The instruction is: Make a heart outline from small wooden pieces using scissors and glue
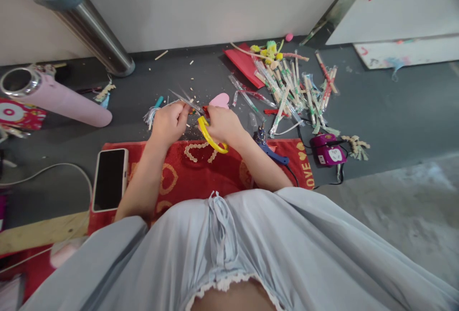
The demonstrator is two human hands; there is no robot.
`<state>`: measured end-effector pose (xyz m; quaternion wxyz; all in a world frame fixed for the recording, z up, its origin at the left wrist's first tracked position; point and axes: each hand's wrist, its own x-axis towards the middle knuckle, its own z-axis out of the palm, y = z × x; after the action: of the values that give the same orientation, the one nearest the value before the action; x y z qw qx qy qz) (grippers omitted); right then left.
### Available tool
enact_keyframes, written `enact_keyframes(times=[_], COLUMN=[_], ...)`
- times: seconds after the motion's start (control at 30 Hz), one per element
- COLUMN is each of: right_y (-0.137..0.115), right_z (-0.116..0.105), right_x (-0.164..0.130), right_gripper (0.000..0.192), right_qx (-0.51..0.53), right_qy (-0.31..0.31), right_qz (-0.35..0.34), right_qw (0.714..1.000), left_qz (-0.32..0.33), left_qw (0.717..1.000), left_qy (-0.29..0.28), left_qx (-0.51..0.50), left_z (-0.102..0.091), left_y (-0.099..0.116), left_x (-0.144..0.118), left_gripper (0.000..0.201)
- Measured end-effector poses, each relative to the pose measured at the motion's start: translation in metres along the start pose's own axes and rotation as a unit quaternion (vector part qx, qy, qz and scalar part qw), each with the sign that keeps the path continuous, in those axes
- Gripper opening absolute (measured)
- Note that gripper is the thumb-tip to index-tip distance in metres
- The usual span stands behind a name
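Observation:
My right hand (pixel 224 123) is closed on scissors (pixel 206 133) with yellow handles. Their metal blades point up and left, toward my left hand, and look partly apart. My left hand (pixel 169 122) is closed beside the blades; what its fingers pinch, if anything, is too small to make out. A small red bit shows at my right fingertips. Just beyond that hand lies a pink heart-shaped piece (pixel 220 101). A blue tassel (pixel 155 109) is left of my left hand. Below my hands, a beige scalloped strip (pixel 195 151) rests on the red towel (pixel 201 179).
Several wrapped sticks (pixel 283 84) and a red envelope (pixel 245 66) lie at the back right. A blue glue gun (pixel 270 151) and a purple box (pixel 328 149) with cords sit at right. At left are a phone (pixel 110 179), a pink bottle (pixel 68 98) and a metal pipe (pixel 96 31).

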<state>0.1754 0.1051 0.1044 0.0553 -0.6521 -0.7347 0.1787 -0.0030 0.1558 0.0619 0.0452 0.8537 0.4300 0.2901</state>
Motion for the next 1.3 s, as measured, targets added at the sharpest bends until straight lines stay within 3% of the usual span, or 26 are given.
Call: enact_keyframes(times=[0.23, 0.87, 1.1, 1.3], right_y=[0.003, 0.011, 0.014, 0.018], right_z=[-0.002, -0.004, 0.005, 0.008], right_x=[0.002, 0.004, 0.003, 0.002], right_gripper=[0.037, 0.041, 0.065, 0.080], right_qx=[0.000, 0.020, 0.015, -0.010], right_qy=[-0.018, -0.040, 0.032, 0.056], right_qz=[-0.026, -0.040, -0.067, -0.098], right_qw=[0.999, 0.998, 0.997, 0.994], left_qz=[-0.003, -0.006, -0.024, -0.049], left_qw=[1.000, 0.999, 0.994, 0.973], left_qy=[0.017, -0.031, -0.015, -0.053], left_qx=[0.010, -0.039, -0.104, -0.217], left_z=[0.004, 0.008, 0.004, -0.002], left_y=[-0.003, -0.007, -0.004, 0.006], left_x=[-0.001, 0.000, 0.002, 0.003], left_gripper=[0.054, 0.055, 0.053, 0.053])
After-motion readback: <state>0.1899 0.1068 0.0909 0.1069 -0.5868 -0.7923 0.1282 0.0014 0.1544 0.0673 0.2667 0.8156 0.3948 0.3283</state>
